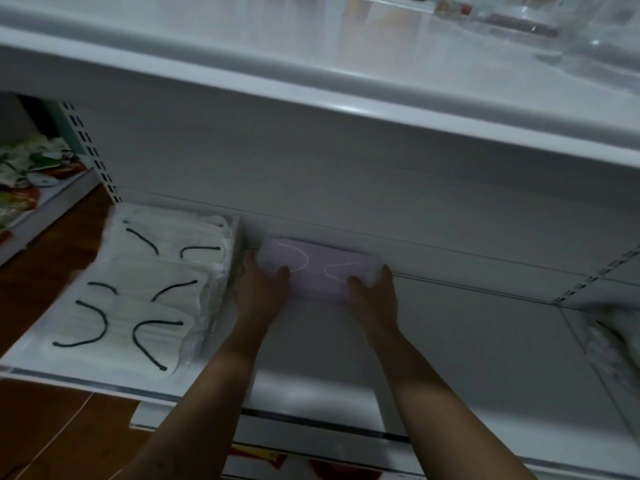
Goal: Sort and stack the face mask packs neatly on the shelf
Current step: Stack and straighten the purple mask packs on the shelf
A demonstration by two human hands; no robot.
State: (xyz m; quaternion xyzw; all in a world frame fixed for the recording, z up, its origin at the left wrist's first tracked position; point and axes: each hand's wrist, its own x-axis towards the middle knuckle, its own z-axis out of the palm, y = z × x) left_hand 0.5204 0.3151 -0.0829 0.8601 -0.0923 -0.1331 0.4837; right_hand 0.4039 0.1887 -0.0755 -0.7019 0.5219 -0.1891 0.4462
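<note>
A purple mask pack (318,268) in clear wrap lies on the white shelf (467,341), close to the back wall. My left hand (263,289) grips its left end, thumb on top. My right hand (372,292) grips its right end the same way. To the left, white mask packs with black ear loops (138,292) lie stacked in rows at the shelf's left end, a small gap between them and my left hand.
The upper shelf (346,109) overhangs closely above. More clear-wrapped packs (609,344) sit blurred at the right edge. Colourful packets (27,174) lie on a neighbouring shelf at far left. Brown floor (52,427) shows below left.
</note>
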